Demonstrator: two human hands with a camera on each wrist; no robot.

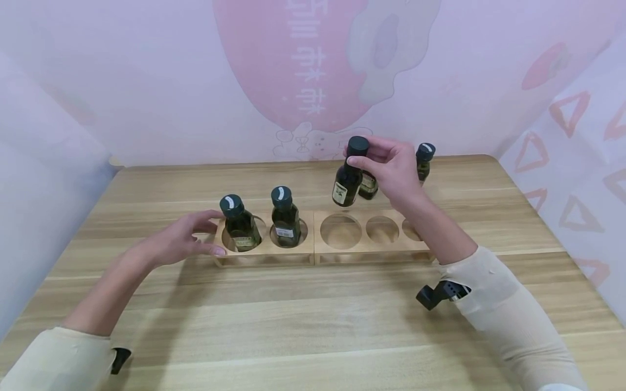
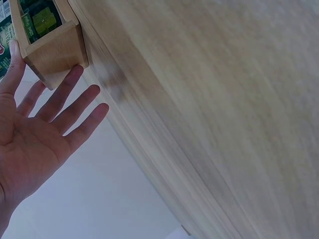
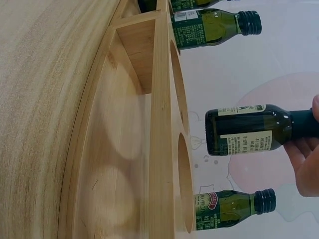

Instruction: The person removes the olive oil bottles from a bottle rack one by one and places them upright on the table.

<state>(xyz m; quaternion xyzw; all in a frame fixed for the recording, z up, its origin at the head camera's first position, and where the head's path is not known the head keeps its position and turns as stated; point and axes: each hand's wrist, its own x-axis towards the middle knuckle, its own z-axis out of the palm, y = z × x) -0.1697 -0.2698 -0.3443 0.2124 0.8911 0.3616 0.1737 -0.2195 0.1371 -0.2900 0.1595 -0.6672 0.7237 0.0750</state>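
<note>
my right grip point(image 1: 393, 165) pinches a dark glass bottle point(image 1: 345, 185) above the pale-wood rack point(image 1: 313, 234); my left grip point(image 1: 183, 239) lies spread at its end.

The bottle point(image 3: 244, 129) you held was near-black, its labels point(image 3: 250, 143) cream with dark print. Your other bottles point(image 1: 287, 220) were green, with green labels point(image 3: 188, 31) and dark caps point(image 1: 281, 199), several carrying a white mark. Your rack point(image 1: 314, 236) was pale tan; the table point(image 1: 293, 315), streaky tan and brown. Your sleeves point(image 1: 504, 309) were cream. The wall point(image 1: 146, 81) facing you was pale lilac, with pink shapes and white lettering point(image 1: 311, 65).
</note>
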